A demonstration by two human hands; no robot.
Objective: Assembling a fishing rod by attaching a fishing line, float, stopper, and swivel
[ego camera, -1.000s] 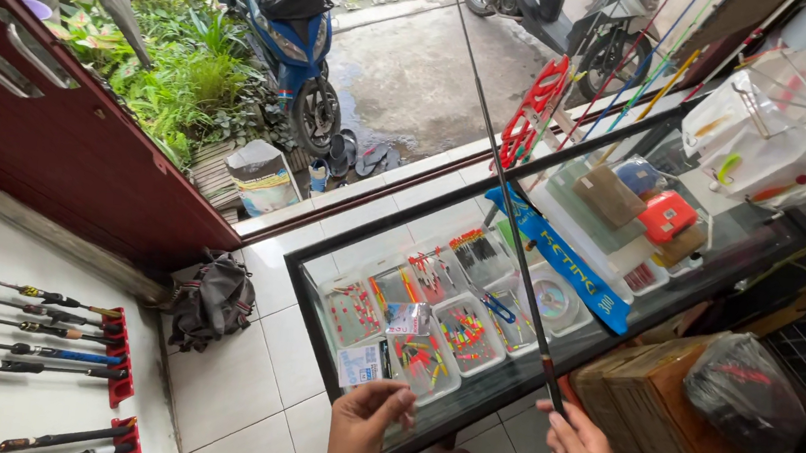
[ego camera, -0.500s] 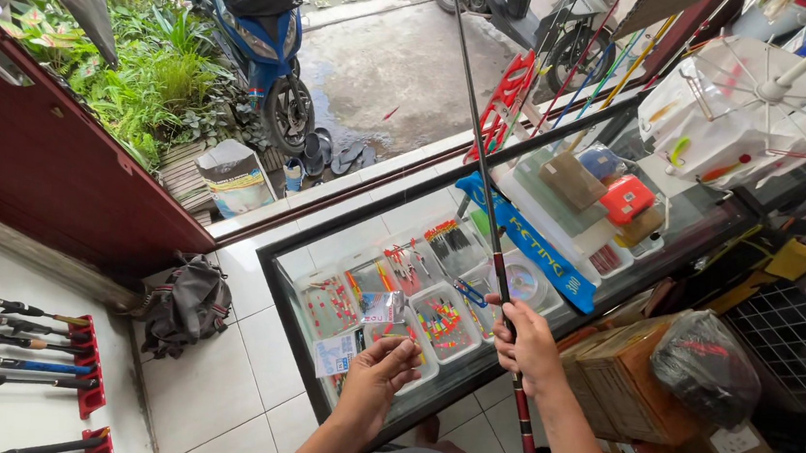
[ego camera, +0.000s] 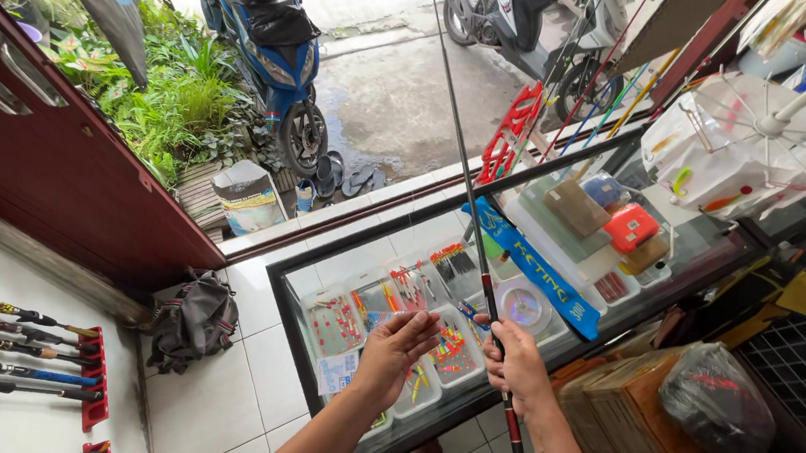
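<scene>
Two hands meet at chest height above a glass display counter (ego camera: pixel 323 249), and the fishing rod (ego camera: pixel 492 322) runs between them. Our right hand (ego camera: pixel 517 363) is wrapped around the dark shaft, fingers curled fully shut on it just above the red bands. Our left hand (ego camera: pixel 397 347) is half open beside it, fingertips drawn together as if pinching something very fine; we cannot tell whether a line or anything else is in that pinch.

From the grip the rod rises steeply, past the blue scooter (ego camera: pixel 277 60) outside, and leaves the top of the view; its butt drops out at the bottom edge. We judge it light for its length, stiff and thick low down, thin and whippy toward the tip, with a smooth glossy finish that could slide in a loose grip. The thick lower section, where our right hand sits, looks like the safe place to hold; the thin upper part seems easy to snap if it is levered against the doorway or the counter.

Hidden from us are both ends of the rod and any reel. Small bright packets (ego camera: pixel 441 342) under the glass are too small to identify surely. More rods (ego camera: pixel 13 348) lie in a red rack at lower left.
</scene>
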